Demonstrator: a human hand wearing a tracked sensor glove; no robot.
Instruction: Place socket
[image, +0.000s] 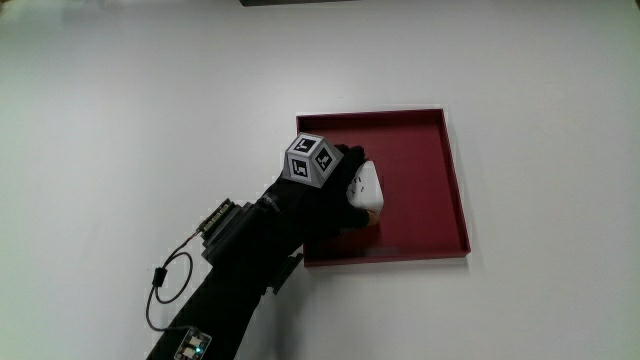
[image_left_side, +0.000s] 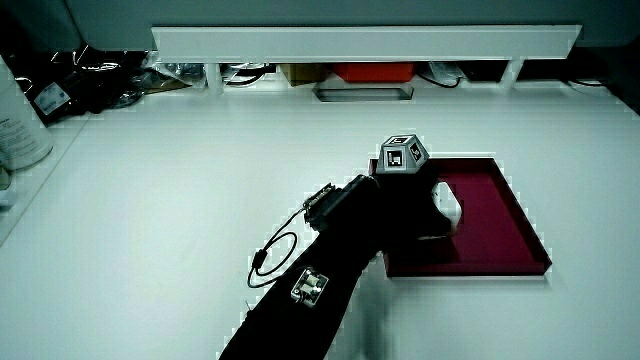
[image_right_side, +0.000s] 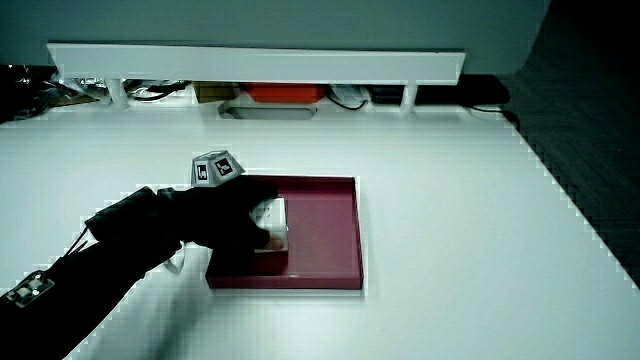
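A white socket sits low inside a dark red tray, in the part of the tray nearer to the person. The gloved hand reaches into the tray and its fingers are curled around the socket. A patterned cube rides on the back of the hand. The socket shows as a white block under the fingers in both side views, as does the hand. Much of the socket is hidden by the glove. I cannot tell whether it rests on the tray floor.
The tray lies on a white table. A low white partition with an orange object and cables under it runs along the table's edge farthest from the person. A cable loop hangs by the forearm.
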